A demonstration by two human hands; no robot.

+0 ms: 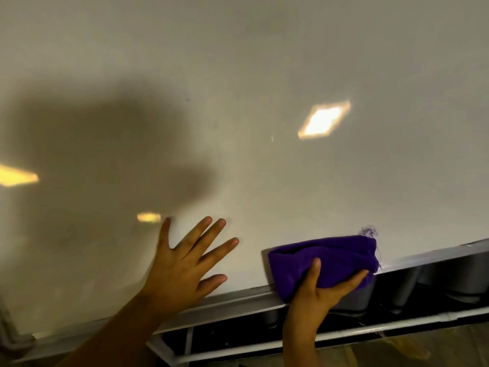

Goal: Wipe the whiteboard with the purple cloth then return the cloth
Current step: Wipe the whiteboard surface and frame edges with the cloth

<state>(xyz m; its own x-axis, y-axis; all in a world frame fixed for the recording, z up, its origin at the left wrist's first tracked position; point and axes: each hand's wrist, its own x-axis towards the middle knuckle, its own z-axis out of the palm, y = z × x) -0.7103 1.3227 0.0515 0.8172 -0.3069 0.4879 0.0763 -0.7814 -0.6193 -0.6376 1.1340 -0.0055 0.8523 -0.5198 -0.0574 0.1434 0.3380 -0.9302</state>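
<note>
The whiteboard (238, 75) fills most of the view, glossy and blank, with bright lamp reflections and a large dark shadow on its left half. The bunched purple cloth (333, 258) is pressed against the board's bottom edge at the lower right, a few loose threads sticking up from its top right corner. My right hand (317, 292) grips it from below, thumb on the front. My left hand (185, 263) lies flat on the board to the left of the cloth, fingers spread, holding nothing.
A white frame and ledge (238, 300) runs along the board's lower edge, rising to the right. Below it are dark grey rounded containers (407, 284) and a white metal rail (264, 348). A tan floor (397, 350) shows at the bottom right.
</note>
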